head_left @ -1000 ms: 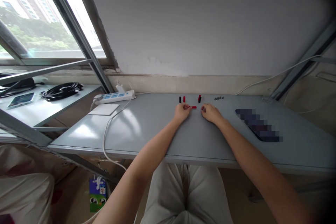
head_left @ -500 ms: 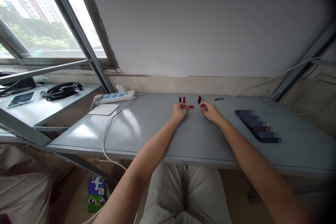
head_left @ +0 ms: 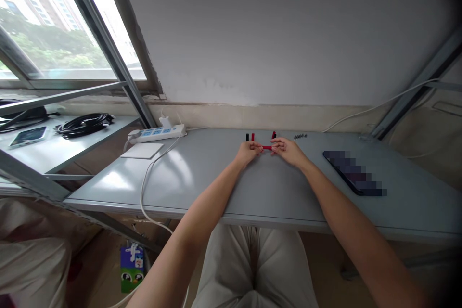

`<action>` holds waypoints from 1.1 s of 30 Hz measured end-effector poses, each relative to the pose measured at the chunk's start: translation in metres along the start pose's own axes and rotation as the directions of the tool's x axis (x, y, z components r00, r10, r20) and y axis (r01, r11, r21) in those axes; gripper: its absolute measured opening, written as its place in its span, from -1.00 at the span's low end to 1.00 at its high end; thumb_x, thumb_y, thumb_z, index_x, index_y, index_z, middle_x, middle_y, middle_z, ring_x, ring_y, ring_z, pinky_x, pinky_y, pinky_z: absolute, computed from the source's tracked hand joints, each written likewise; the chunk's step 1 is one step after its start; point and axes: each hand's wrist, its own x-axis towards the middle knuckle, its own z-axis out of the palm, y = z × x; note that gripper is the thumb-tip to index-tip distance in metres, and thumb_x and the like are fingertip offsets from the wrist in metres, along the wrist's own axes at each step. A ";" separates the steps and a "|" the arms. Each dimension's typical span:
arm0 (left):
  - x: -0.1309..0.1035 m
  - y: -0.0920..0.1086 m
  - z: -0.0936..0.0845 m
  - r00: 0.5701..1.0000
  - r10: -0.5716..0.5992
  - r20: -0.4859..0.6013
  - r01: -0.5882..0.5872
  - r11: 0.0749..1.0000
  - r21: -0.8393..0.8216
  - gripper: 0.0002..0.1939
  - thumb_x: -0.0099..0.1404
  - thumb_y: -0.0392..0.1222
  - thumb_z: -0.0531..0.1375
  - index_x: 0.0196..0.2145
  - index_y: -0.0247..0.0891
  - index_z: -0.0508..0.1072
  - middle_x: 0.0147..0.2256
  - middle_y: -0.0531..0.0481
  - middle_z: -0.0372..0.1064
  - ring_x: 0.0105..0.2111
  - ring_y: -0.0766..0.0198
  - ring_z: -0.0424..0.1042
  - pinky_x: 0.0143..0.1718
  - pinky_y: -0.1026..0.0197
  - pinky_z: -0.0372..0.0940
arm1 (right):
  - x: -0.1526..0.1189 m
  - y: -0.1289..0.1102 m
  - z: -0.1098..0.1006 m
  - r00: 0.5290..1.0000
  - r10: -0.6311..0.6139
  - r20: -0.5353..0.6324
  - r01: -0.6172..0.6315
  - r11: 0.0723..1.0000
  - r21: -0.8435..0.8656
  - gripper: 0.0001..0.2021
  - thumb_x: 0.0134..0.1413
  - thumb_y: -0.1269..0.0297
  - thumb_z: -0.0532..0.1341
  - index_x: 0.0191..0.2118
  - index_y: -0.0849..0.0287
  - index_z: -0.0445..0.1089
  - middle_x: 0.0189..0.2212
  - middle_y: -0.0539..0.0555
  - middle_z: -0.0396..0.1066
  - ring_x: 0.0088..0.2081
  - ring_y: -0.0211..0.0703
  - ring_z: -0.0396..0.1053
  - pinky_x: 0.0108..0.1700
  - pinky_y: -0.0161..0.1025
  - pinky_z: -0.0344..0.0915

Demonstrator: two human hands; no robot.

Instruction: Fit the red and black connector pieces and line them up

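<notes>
Over the middle of the table, both hands hold a short, slim red tube (head_left: 267, 147), like a pen barrel, level between them. My left hand (head_left: 248, 152) pinches its left end. At the other end, the fingers of my right hand (head_left: 287, 150) close on it, covering whatever lies there. A small black piece (head_left: 247, 137) and a small red piece (head_left: 253, 137) stand just beyond my left hand. Behind my right fingertips is a red-and-black piece (head_left: 274, 134), partly covered. Several tiny dark grey parts (head_left: 300, 136) lie in a row to its right.
A dark phone-like slab (head_left: 352, 173), partly pixelated, lies right on the grey table (head_left: 216, 173). At left are a white power strip (head_left: 158, 133), a flat white square (head_left: 143, 150) and a cable (head_left: 146, 178) hanging over the edge. Coiled black cable (head_left: 85, 125) rests on the neighbouring table.
My hands have come closer together. The thin white rod that showed between the red tube and my right fingers is out of sight, and my right fingers now reach the red tube.
</notes>
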 end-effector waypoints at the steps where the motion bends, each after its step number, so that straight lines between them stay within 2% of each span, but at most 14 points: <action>1: 0.000 0.000 0.000 1.000 0.004 0.003 -0.004 1.000 -0.012 -0.88 0.06 -0.27 0.18 -0.41 -0.37 0.41 -0.48 -0.07 0.39 -0.54 0.43 0.26 -0.40 0.30 0.21 | 0.000 0.000 0.000 1.000 -0.002 0.004 0.002 1.000 0.004 -0.71 -0.01 0.33 0.10 -0.10 0.22 0.22 -0.39 0.09 0.41 -0.35 -0.23 0.39 -0.20 -0.19 0.27; 4: 0.000 0.001 0.001 0.999 0.018 -0.028 -0.019 1.000 -0.020 -0.87 0.06 -0.27 0.19 -0.40 -0.38 0.41 -0.50 -0.05 0.38 -0.55 0.45 0.26 -0.42 0.32 0.20 | -0.001 0.000 0.002 1.000 0.007 0.009 -0.006 0.999 -0.047 -0.71 -0.03 0.35 0.12 -0.11 0.22 0.26 -0.38 0.08 0.42 -0.33 -0.23 0.38 -0.19 -0.20 0.27; 8: 0.002 0.001 0.002 0.996 0.033 -0.082 -0.034 0.999 -0.012 -0.88 0.06 -0.26 0.19 -0.40 -0.37 0.39 -0.50 -0.03 0.36 -0.55 0.46 0.26 -0.43 0.33 0.20 | 0.003 -0.003 0.009 0.999 0.025 0.029 -0.017 0.973 -0.229 -0.77 -0.08 0.36 0.16 -0.22 0.19 0.36 -0.34 0.07 0.42 -0.32 -0.24 0.36 -0.22 -0.24 0.27; 15: 0.008 -0.007 0.001 0.992 0.050 -0.113 -0.053 0.998 -0.030 -0.89 0.04 -0.29 0.19 -0.42 -0.36 0.38 -0.55 0.01 0.33 -0.60 0.48 0.22 -0.46 0.34 0.19 | 0.024 -0.011 0.024 0.986 -0.064 0.151 0.129 0.873 -0.470 -0.90 -0.13 0.40 0.13 -0.42 0.20 0.38 -0.48 0.03 0.42 -0.44 -0.26 0.33 -0.35 -0.33 0.22; 17: 0.009 -0.007 0.000 0.987 0.045 -0.154 -0.053 0.998 -0.043 -0.89 0.06 -0.28 0.17 -0.40 -0.36 0.38 -0.53 -0.01 0.34 -0.58 0.47 0.24 -0.45 0.33 0.20 | 0.032 -0.008 0.026 0.991 -0.063 0.122 0.116 0.860 -0.497 -0.93 -0.15 0.39 0.14 -0.47 0.21 0.36 -0.52 0.04 0.40 -0.47 -0.26 0.31 -0.39 -0.33 0.20; 19: 0.008 -0.004 -0.002 0.967 0.023 -0.252 -0.039 0.997 -0.060 -0.89 0.08 -0.26 0.14 -0.40 -0.36 0.37 -0.51 -0.04 0.35 -0.56 0.44 0.26 -0.45 0.33 0.20 | 0.040 -0.002 0.027 0.998 -0.032 0.046 0.050 0.882 -0.469 -0.94 -0.15 0.37 0.15 -0.49 0.21 0.34 -0.53 0.04 0.39 -0.49 -0.27 0.31 -0.42 -0.35 0.19; 22: 0.006 0.001 -0.007 0.907 -0.036 -0.419 -0.010 0.994 -0.106 -0.88 0.12 -0.23 0.09 -0.43 -0.36 0.35 -0.51 -0.05 0.34 -0.55 0.42 0.26 -0.46 0.32 0.19 | 0.051 0.007 0.033 0.993 0.044 -0.105 -0.082 0.917 -0.391 -0.91 -0.17 0.32 0.17 -0.46 0.23 0.33 -0.51 0.06 0.39 -0.47 -0.27 0.32 -0.42 -0.36 0.19; 24: 0.005 0.003 -0.010 0.877 -0.069 -0.476 0.001 0.990 -0.142 -0.88 0.11 -0.23 0.08 -0.45 -0.35 0.34 -0.53 -0.04 0.32 -0.57 0.43 0.24 -0.47 0.32 0.18 | 0.058 0.012 0.038 0.981 0.071 -0.182 -0.138 0.911 -0.388 -0.89 -0.18 0.32 0.18 -0.44 0.23 0.33 -0.49 0.07 0.40 -0.44 -0.25 0.32 -0.40 -0.35 0.20; 27: 0.005 0.004 -0.013 0.865 -0.096 -0.492 0.005 0.983 -0.183 -0.90 0.10 -0.25 0.08 -0.48 -0.34 0.32 -0.55 -0.02 0.31 -0.58 0.43 0.23 -0.47 0.32 0.17 | 0.065 0.016 0.048 0.969 0.079 -0.234 -0.174 0.890 -0.421 -0.89 -0.17 0.34 0.16 -0.42 0.22 0.34 -0.44 0.08 0.41 -0.39 -0.24 0.33 -0.33 -0.32 0.21; 33: 0.009 -0.003 -0.014 0.871 -0.105 -0.481 0.007 0.980 -0.200 -0.92 0.08 -0.27 0.07 -0.50 -0.33 0.31 -0.55 -0.02 0.30 -0.59 0.44 0.21 -0.48 0.31 0.15 | 0.074 0.021 0.056 0.963 0.120 -0.240 -0.223 0.855 -0.468 -0.84 -0.12 0.32 0.11 -0.34 0.21 0.35 -0.36 0.12 0.42 -0.31 -0.18 0.35 -0.25 -0.28 0.21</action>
